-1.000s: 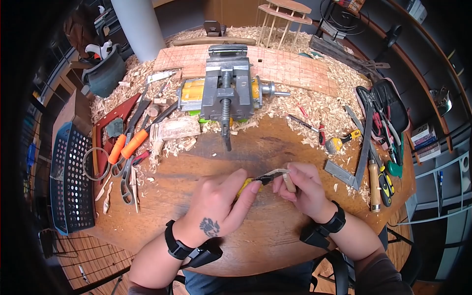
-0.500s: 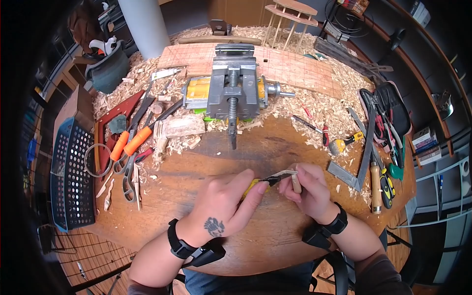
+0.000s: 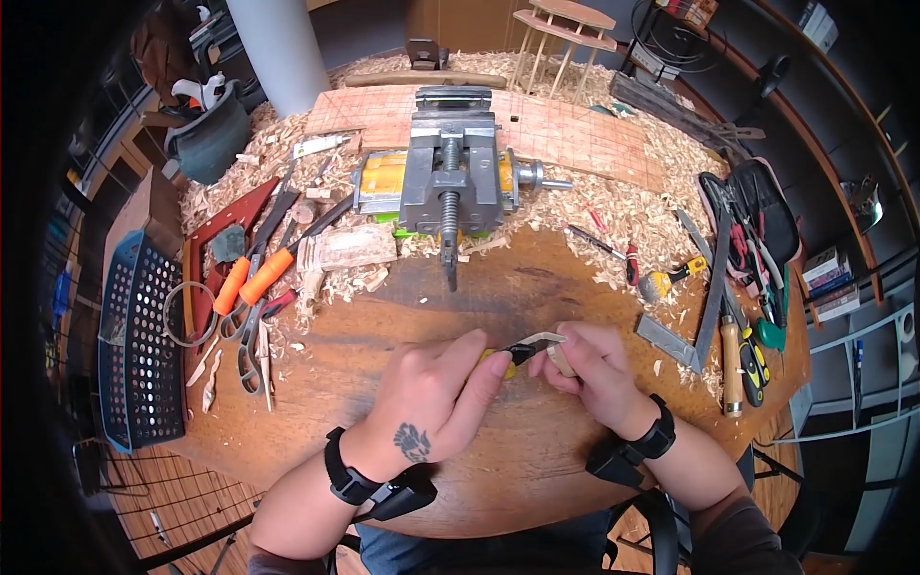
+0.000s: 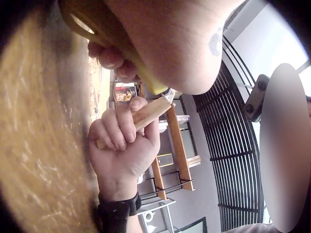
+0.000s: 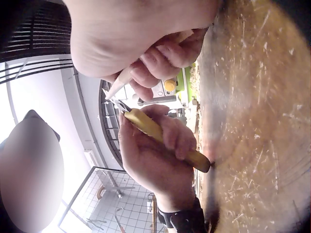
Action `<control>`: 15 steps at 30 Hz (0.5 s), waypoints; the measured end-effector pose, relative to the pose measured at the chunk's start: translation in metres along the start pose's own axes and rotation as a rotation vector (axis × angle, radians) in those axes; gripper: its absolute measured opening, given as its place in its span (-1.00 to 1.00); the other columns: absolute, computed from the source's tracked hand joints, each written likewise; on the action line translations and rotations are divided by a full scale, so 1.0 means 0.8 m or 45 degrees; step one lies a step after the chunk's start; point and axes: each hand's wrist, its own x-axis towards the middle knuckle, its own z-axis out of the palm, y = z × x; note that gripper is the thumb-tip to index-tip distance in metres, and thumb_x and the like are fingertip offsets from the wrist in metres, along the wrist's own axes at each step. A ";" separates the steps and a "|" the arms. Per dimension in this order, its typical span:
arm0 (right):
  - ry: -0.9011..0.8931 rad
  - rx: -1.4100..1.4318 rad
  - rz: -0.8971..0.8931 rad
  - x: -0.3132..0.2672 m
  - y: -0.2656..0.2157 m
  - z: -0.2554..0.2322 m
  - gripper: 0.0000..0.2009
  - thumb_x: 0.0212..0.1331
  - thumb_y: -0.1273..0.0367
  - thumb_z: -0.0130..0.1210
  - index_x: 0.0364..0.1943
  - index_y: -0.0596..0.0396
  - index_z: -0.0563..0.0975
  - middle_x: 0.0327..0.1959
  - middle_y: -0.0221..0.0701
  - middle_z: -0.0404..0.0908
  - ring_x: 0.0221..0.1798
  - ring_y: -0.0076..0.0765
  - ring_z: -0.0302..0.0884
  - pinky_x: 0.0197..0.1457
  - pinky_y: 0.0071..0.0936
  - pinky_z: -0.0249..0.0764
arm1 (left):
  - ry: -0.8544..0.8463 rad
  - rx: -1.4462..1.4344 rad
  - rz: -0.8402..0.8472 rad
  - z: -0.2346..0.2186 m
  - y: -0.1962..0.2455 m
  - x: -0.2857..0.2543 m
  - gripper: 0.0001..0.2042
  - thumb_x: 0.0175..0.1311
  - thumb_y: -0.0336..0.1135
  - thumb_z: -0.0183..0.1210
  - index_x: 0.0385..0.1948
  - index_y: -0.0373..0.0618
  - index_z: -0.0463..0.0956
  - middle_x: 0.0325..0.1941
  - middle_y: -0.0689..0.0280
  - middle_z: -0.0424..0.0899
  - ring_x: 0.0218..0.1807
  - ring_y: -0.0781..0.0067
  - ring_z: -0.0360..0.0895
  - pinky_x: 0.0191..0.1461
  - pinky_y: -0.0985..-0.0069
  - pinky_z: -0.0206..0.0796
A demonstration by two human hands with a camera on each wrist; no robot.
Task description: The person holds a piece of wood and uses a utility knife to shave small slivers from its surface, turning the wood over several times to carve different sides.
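Note:
The left hand (image 3: 428,404) grips a yellow-handled tool, its handle (image 5: 146,125) running across the palm in the right wrist view. Its dark metal end (image 3: 523,352) points toward the right hand. Curled fingers of the right hand (image 3: 596,372) hold a pale strip of wood (image 4: 152,112). The tool's tip meets the end of the wood, or nearly so, between the two hands; exact contact cannot be told. Both hands are just above the wooden table (image 3: 498,470), near its front edge.
A grey vise (image 3: 448,172) stands at the back centre amid wood shavings. Orange-handled tools (image 3: 265,277) and a blue basket (image 3: 144,335) lie left. At right are a metal square (image 3: 668,340), a wooden-handled tool (image 3: 732,369) and an open tool case (image 3: 762,216).
The view has shifted slightly. Both hands keep their grip, with the tool and the wood strip tilting a little between them.

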 end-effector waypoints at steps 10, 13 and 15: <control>0.120 -0.065 0.093 0.002 0.006 0.002 -0.54 0.62 0.10 -0.04 -0.27 0.20 0.68 -0.58 -0.62 0.38 -0.51 -0.74 0.22 -0.43 -0.64 0.13 | 0.023 0.086 -0.027 0.004 -0.005 -0.002 -0.77 0.49 -0.29 0.15 -0.39 -0.22 0.52 -0.66 0.08 0.57 -0.57 -0.08 0.60 -0.53 0.13 0.37; 0.111 -0.115 0.115 0.003 0.006 0.001 -0.54 0.62 0.11 -0.03 -0.27 0.19 0.69 -0.59 -0.62 0.39 -0.51 -0.74 0.23 -0.43 -0.64 0.14 | 0.022 0.099 -0.035 0.004 -0.007 -0.001 -0.77 0.48 -0.29 0.16 -0.40 -0.22 0.52 -0.68 0.06 0.56 -0.59 -0.10 0.59 -0.53 0.11 0.37; 0.111 -0.155 0.112 0.004 0.006 -0.001 -0.54 0.62 0.10 -0.04 -0.27 0.19 0.69 -0.60 -0.62 0.38 -0.51 -0.74 0.23 -0.42 -0.64 0.14 | 0.008 0.133 -0.038 0.002 -0.007 0.000 -0.77 0.48 -0.29 0.17 -0.41 -0.21 0.52 -0.69 0.05 0.55 -0.60 -0.11 0.58 -0.54 0.11 0.36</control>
